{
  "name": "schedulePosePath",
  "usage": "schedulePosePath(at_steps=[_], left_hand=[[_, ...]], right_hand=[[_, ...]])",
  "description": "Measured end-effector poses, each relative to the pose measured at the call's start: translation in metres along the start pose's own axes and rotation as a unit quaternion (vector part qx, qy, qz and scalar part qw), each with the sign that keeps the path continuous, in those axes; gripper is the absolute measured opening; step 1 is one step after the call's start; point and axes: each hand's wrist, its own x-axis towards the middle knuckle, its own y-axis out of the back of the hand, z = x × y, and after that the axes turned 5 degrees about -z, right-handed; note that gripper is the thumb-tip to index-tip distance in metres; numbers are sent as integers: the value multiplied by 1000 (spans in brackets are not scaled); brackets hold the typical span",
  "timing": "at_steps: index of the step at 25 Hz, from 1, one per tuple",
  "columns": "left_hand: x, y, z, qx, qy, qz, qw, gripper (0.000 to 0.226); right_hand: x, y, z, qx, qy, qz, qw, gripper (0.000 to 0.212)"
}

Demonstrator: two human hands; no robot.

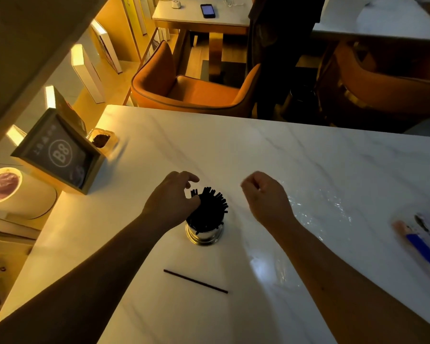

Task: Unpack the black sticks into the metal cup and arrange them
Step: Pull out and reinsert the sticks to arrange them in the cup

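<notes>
On the white marble tabletop (271,150) the job looks nearly finished: the metal cup (204,232) stands near the front edge, already bristling with black sticks (210,207), and one stray stick (195,281) lies flat just in front of it, not yet put in. The left hand (170,197) has its fingers loosely curled against the bundle's tops, seemingly arranging them, while the right hand (266,194) hovers beside the cup in a loose, empty-looking fist. A framed sign (60,152) at the left and crinkled clear wrap (315,207) at the right lie well apart, blocking nothing.

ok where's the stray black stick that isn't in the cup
In the head view the loose black stick lies flat on the white marble table, just nearer the person than the metal cup, between the two forearms.
</notes>
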Motion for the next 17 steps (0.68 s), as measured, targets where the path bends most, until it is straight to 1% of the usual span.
schedulePosePath(at_steps=[1, 2, 3, 4, 6, 7, 8, 9, 12, 15, 17], left_hand=[[1, 0, -1, 15, 2, -3, 1000, 49], [2, -1, -2, 27, 3, -8, 1000, 53], [3, -3, -4, 33, 2, -14, 999, 55], [3, -5, -5, 36, 1, -17, 999, 57], [4, -7, -7, 34, -1, -14, 999, 58], [4, -8, -8, 33, -4, -11, 999, 58], [4, -9, -10, 32, -5, -13, 999, 58], [4, -11, -11, 33, -6, -17, 999, 59], [2, -13, -15, 32, -14, -34, 999, 61], [4, -13, -18, 26, -18, -37, 999, 60], [6, -13, -18, 21, -20, -41, 999, 58]], right_hand=[[-8, -6, 12, -52, -20, 12, 998, 17], [-20, -16, 26, -107, -39, -3, 993, 20], [-36, -31, 40, -165, -51, -44, 984, 23], [-56, -50, 53, -219, -44, -104, 969, 24], [-96, -92, 70, -285, 8, -270, 920, 28], [-110, -112, 76, -303, 35, -342, 889, 36], [-121, -131, 83, -319, 62, -387, 863, 44], [-127, -147, 88, -330, 84, -399, 851, 43], [-131, -174, 94, -346, 127, -366, 854, 23], [-122, -179, 99, -379, 120, -338, 853, 15], [-112, -162, 100, -380, 92, -321, 863, 12]])
